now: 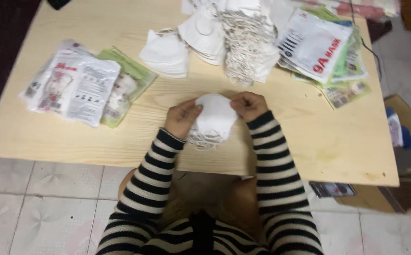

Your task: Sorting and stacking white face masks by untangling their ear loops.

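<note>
Left hand (182,116) and right hand (248,105) pinch white mask (215,115).

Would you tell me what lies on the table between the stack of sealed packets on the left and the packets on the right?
In the head view, between the left packets and right packets lies a pile of loose white masks with tangled ear loops on the table.

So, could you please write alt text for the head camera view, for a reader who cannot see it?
Two hands in striped sleeves, left hand and right hand, hold a folded white mask over a pale wooden table, its ear loops hanging below. Behind lie a pile of loose white masks and stacks of packaged masks at left and right.
</note>
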